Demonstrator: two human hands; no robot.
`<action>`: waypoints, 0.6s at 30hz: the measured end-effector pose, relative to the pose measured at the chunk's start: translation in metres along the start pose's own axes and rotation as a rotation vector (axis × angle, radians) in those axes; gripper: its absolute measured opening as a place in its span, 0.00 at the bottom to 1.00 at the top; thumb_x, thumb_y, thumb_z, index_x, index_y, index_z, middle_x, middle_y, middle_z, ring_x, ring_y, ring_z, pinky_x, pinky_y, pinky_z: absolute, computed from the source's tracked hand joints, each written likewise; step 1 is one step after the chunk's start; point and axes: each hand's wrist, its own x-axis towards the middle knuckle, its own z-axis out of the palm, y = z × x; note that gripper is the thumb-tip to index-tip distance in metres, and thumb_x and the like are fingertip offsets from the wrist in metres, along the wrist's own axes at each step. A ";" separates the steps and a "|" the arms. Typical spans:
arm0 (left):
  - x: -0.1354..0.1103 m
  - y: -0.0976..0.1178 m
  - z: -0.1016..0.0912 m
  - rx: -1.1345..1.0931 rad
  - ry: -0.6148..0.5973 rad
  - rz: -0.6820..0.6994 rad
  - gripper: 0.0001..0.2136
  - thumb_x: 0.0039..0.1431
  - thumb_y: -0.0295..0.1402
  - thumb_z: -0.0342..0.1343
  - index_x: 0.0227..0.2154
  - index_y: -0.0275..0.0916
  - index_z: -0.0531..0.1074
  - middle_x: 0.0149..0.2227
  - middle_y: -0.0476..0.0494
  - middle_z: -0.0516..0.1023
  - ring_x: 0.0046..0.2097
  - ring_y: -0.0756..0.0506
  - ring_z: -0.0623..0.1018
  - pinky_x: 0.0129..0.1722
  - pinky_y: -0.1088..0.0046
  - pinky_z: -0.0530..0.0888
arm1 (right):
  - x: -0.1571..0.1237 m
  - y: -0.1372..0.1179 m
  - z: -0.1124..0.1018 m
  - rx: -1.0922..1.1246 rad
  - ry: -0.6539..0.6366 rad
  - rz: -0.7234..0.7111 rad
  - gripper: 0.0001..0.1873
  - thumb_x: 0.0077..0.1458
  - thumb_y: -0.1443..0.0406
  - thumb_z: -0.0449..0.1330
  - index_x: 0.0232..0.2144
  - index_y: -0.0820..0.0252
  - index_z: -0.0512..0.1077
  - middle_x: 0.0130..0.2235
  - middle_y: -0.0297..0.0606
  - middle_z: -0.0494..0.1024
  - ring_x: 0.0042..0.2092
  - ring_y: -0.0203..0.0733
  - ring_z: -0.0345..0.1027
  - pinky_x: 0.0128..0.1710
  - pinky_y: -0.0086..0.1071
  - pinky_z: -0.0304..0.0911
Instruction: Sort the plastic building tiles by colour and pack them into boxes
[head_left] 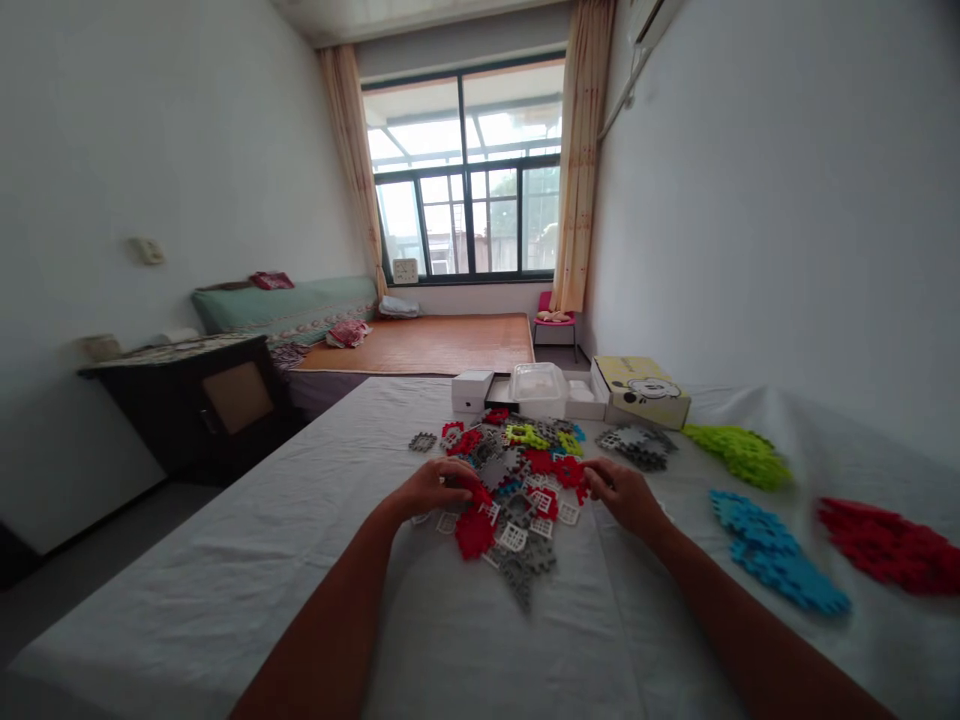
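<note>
A mixed heap of interlocking plastic puzzle tiles lies on the white cloth between my hands. My left hand (441, 484) is closed at the heap's left side, its fingers on a red tile (480, 492). On the right side, my right hand (616, 490) pinches the edge of another red tile (568, 471). Below my left hand lies a flat red tile (475, 534), and grey tiles (528, 568) form the heap's near end. Small white lattice window pieces (513, 538) are scattered among them. Yellow-green tiles (527, 436) show near the far side.
Sorted piles lie to the right: grey (637, 446), yellow-green (739, 455), blue (776, 550) and red (889, 545). Behind the heap stand a white box (471, 391), a clear plastic container (538, 386) and a yellow cartoon box (643, 390). A bed (450, 340) is beyond the table.
</note>
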 end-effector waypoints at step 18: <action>0.007 -0.012 0.016 -0.195 0.364 -0.188 0.21 0.46 0.44 0.61 0.40 0.35 0.77 0.33 0.42 0.81 0.31 0.47 0.77 0.30 0.74 0.73 | 0.002 0.008 0.009 0.483 -0.111 0.115 0.21 0.48 0.50 0.59 0.36 0.60 0.68 0.28 0.35 0.76 0.27 0.37 0.69 0.28 0.32 0.65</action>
